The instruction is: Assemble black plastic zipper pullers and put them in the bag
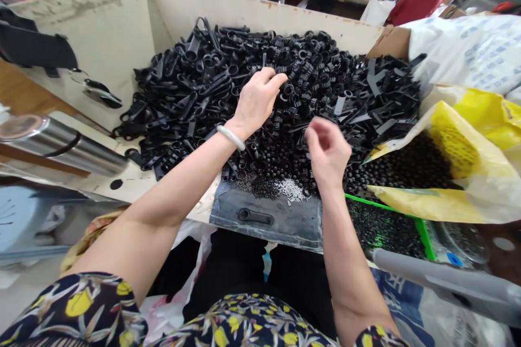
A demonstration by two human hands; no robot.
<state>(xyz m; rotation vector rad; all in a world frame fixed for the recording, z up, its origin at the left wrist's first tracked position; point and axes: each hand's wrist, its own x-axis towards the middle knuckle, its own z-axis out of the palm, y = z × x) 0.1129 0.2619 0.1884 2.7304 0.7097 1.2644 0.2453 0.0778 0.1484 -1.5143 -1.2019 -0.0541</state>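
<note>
A large heap of black plastic parts [228, 81] fills a beige bin [122, 27]: long flat tabs, rings and small beads. My left hand [256, 100], with a white bangle at the wrist, rests palm down on the heap, fingertips curled in among ring-shaped pieces. My right hand [328, 152] hovers just above the beads with fingers bent together in a loose pinch; whatever they hold is too small to name. A small cluster of silver metal bits [291, 190] lies below the hands. One black tab [255, 216] lies on a grey plate [285, 225] at the front edge.
A yellow plastic bag [464, 173] of black beads lies open at the right, above a green-rimmed tray [386, 217] of tiny black pieces. A steel cylinder [57, 143] sits at the left. A white printed sack [468, 49] and another person's red garment [411, 5] are behind.
</note>
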